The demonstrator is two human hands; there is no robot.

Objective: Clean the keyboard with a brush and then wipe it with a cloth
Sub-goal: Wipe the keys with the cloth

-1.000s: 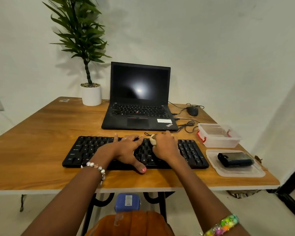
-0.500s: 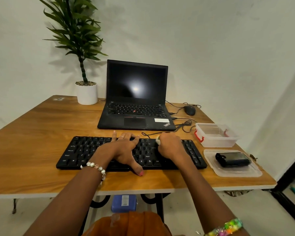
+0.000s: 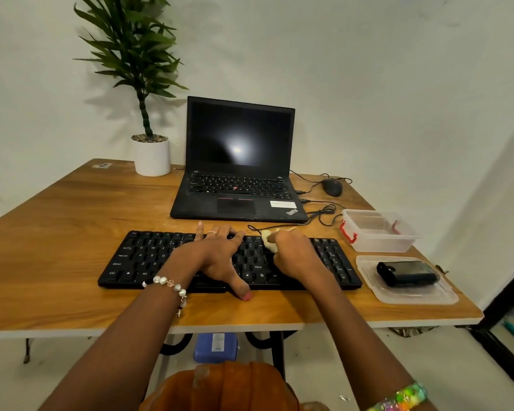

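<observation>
A black keyboard [image 3: 149,259] lies across the front of the wooden table [image 3: 72,215]. My left hand [image 3: 217,256] rests flat on the middle keys with fingers spread and the thumb over the front edge. Right of it, my right hand [image 3: 294,256] grips a small cream cloth [image 3: 269,240] and presses it on the keys. Most of the cloth is hidden under the hand. No brush is in sight.
An open black laptop [image 3: 238,173] stands behind the keyboard, with a potted plant [image 3: 149,149] at its left and a mouse [image 3: 332,186] with cables at its right. A clear box [image 3: 377,231] and a lid holding a black device [image 3: 407,272] sit at the right edge.
My right hand with the cloth has shifted a little to the right along the keys. The left hand stays on the keyboard. The view has tilted slightly.
</observation>
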